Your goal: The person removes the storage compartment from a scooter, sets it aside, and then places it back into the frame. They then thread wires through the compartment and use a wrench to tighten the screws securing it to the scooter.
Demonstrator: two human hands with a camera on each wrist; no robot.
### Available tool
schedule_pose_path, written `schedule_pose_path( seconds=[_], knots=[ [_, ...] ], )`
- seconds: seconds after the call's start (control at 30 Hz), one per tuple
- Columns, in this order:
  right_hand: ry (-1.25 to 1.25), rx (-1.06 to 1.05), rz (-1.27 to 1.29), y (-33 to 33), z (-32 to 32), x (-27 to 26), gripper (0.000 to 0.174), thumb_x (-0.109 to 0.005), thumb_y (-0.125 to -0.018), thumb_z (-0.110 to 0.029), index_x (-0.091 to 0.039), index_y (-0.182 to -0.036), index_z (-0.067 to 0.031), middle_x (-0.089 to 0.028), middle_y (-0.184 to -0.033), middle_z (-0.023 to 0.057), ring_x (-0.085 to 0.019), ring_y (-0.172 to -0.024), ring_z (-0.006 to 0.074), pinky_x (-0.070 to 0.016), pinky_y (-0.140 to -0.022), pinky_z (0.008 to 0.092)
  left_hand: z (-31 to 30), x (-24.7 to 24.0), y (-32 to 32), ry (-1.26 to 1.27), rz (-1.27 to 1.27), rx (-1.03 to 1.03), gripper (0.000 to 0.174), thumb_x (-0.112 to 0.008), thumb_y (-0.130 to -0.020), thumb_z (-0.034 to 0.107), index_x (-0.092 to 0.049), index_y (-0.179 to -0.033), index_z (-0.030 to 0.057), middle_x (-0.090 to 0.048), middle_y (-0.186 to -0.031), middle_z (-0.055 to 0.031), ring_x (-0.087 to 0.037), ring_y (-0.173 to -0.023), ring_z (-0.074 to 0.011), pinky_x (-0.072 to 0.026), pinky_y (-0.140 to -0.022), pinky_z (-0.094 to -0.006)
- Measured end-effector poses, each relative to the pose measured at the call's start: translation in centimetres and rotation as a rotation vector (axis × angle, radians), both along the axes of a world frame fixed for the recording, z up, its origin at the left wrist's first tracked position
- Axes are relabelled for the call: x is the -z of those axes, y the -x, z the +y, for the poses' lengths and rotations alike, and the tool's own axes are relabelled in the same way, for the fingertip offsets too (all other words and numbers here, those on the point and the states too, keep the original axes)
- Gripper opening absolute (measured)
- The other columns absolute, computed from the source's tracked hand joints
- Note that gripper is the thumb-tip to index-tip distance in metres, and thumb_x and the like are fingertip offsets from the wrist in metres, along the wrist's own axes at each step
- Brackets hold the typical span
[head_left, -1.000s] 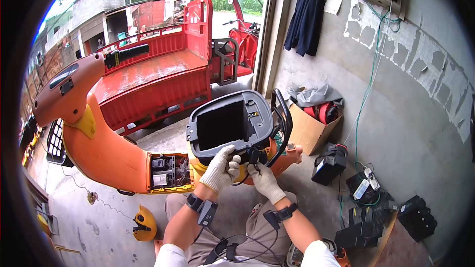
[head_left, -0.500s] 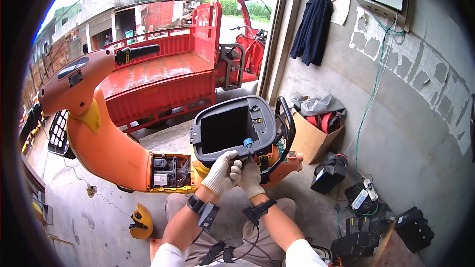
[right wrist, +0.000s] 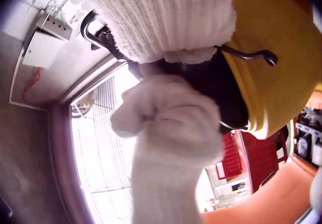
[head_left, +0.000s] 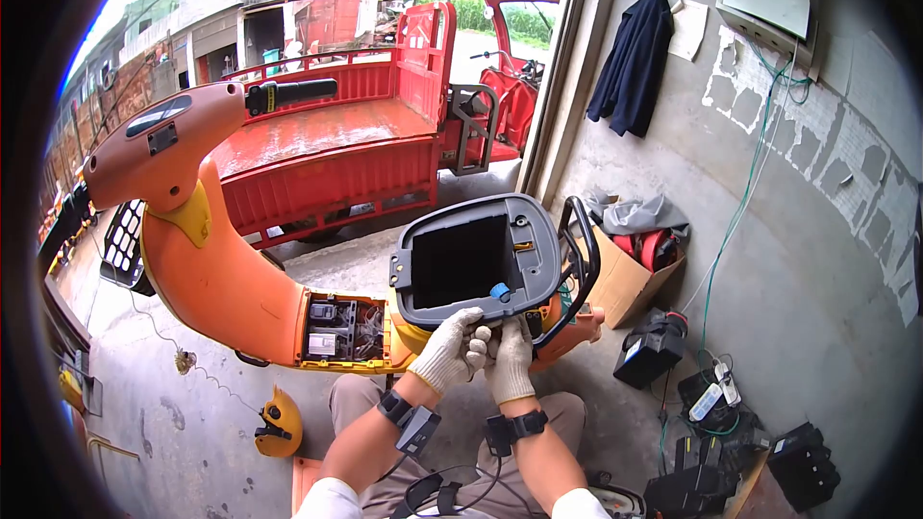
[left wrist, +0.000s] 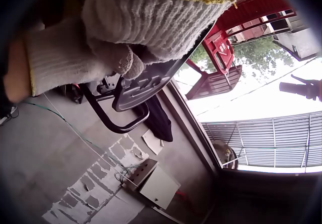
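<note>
An orange scooter [head_left: 231,298] stands in front of me, a dark grey storage bucket [head_left: 538,221] with a wide rim at its seat. My gloved left hand [head_left: 450,351] grips the near edge of that rim, the other fingers curled below it. Close beside it, my gloved right hand [head_left: 510,360] reaches up under the rim, its fingertips hidden. A blue cap [head_left: 500,292] shows in the rim just above both hands. From behind the right hand, a thin black tube [right wrist: 251,54] sticks out across a yellow body panel [right wrist: 282,78] in the right wrist view. What the right hand holds I cannot tell.
A black grab rail [head_left: 583,269] rises right of the bucket. An open compartment with wiring [head_left: 346,327] lies left. A yellow part [head_left: 279,421] is on the floor. A cardboard box [head_left: 625,279] and black batteries [head_left: 649,351] stand along the wall. A red cargo tricycle [head_left: 332,168] is behind.
My right hand has moved left and up under the rim, with the black piece it held at the edge out of sight. The blue cap has come into view. My left hand stays at the rim.
</note>
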State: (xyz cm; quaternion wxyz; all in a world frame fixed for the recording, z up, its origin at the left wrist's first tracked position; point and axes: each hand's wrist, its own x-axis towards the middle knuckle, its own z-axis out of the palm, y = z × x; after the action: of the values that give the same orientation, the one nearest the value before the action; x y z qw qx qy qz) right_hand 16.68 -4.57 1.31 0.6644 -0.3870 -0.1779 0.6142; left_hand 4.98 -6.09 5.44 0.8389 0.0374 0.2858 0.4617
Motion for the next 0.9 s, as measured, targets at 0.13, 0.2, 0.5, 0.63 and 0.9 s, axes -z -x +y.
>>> schedule_pose_path(
  seconds=[0.13,0.2,0.5,0.63,0.9],
  knots=[
    [-0.136,-0.114,0.102,-1.3,-1.3,1.3,0.037,-0.063,-0.104,-0.042,-0.069,-0.112,-0.0067,-0.071,-0.094,0.0009,-0.067,-0.076,0.0120,-0.0546,-0.061,0.0264,-0.7,-0.4,0.1,-0.011,0.010,0.012,0.021,-0.064,-0.100,0.028,-0.060,-0.091,0.0093,-0.060,-0.068,0.0019,-0.047,-0.047,-0.0057,-0.0389,-0.037,-0.0178],
    [-0.159,-0.038,-0.301,-1.7,-0.1,1.4,0.041,-0.067,-0.101,-0.045,-0.070,-0.109,-0.0046,-0.070,-0.092,0.0014,-0.064,-0.075,0.0109,-0.0527,-0.062,0.0269,-0.9,-0.6,-0.1,0.016,0.052,-0.012,0.021,-0.064,-0.100,0.028,-0.059,-0.091,0.0101,-0.061,-0.068,0.0016,-0.047,-0.046,-0.0059,-0.0388,-0.037,-0.0179],
    [-0.149,0.057,-0.559,-1.9,0.2,-0.7,0.051,-0.077,-0.092,-0.044,-0.075,-0.109,0.0046,-0.077,-0.097,0.0071,-0.070,-0.089,0.0153,-0.0537,-0.083,0.0332,-2.2,-2.4,2.7,-0.266,0.421,0.263,0.026,-0.062,-0.102,0.030,-0.067,-0.091,0.0071,-0.070,-0.076,-0.0047,-0.057,-0.049,-0.0079,-0.0409,-0.037,-0.0200],
    [-0.146,0.024,-0.727,-2.7,0.2,0.1,0.051,-0.076,-0.093,-0.043,-0.075,-0.108,0.0054,-0.077,-0.095,0.0077,-0.070,-0.087,0.0166,-0.0536,-0.082,0.0342,2.2,-4.1,1.6,-0.734,1.227,-0.199,0.035,-0.066,-0.099,0.032,-0.075,-0.105,-0.0019,-0.076,-0.087,-0.0114,-0.071,-0.067,-0.0183,-0.0563,-0.060,-0.0289],
    [-0.150,0.005,-0.847,-3.0,0.4,-0.9,0.037,-0.077,-0.093,-0.030,-0.074,-0.106,0.0053,-0.073,-0.092,0.0064,-0.065,-0.085,0.0141,-0.0515,-0.078,0.0340,8.2,-3.6,0.0,-0.965,1.484,0.458,0.058,-0.060,-0.099,0.057,-0.079,-0.106,0.0032,-0.077,-0.094,-0.0155,-0.071,-0.084,-0.0245,-0.0536,-0.082,-0.0368]
  ],
)
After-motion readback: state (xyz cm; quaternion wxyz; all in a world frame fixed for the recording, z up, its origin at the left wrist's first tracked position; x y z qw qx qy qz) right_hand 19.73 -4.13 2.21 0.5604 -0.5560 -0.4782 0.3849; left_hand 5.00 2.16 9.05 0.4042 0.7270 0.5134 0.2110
